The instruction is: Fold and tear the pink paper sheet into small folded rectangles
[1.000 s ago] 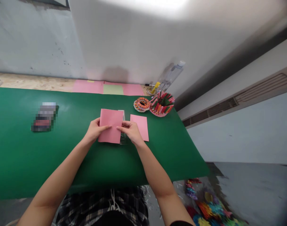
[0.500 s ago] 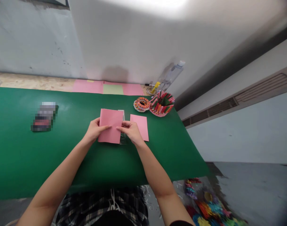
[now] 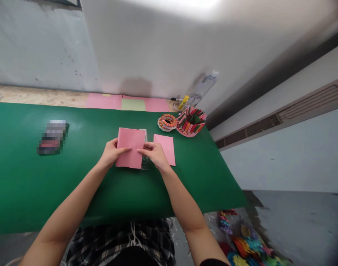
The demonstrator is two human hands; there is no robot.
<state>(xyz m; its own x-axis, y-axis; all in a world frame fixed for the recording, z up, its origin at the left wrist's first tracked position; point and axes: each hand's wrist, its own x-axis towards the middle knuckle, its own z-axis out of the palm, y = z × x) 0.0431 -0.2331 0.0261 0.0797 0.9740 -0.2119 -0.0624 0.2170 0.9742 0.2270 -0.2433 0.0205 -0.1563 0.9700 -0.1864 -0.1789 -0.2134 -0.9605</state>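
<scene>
The pink paper rectangle (image 3: 130, 142) is matte, evenly coloured and plain, with straight edges and crisp corners. Its upright sides are longer than its top and bottom, and it leans very slightly, the lower edge a touch left of the upper one. It looks almost flat, its face smooth apart from faint shading; whether it is one layer or folded cannot be told. It is held over the green tabletop (image 3: 108, 195), roughly midway between the front and back edges and well apart from the front right corner.

The left hand (image 3: 110, 152) grasps its left side, thumb laid across the face and fingers passing behind. The right hand (image 3: 155, 153) grasps the right side likewise, its thumb tip on the face near that edge. The two thumbs point at each other with a small gap between.

A clear, flat plastic strip with fine markings (image 3: 145, 164) shows from behind the right edge of the paper. Just right of it, partly covered by the right hand, a second pink paper piece (image 3: 166, 147) lies flat on the tabletop. Near the back right corner sit an orange-and-white ringed paper coil (image 3: 169, 120) and a round bundle of red, pink and green folded strips (image 3: 191, 123).
</scene>
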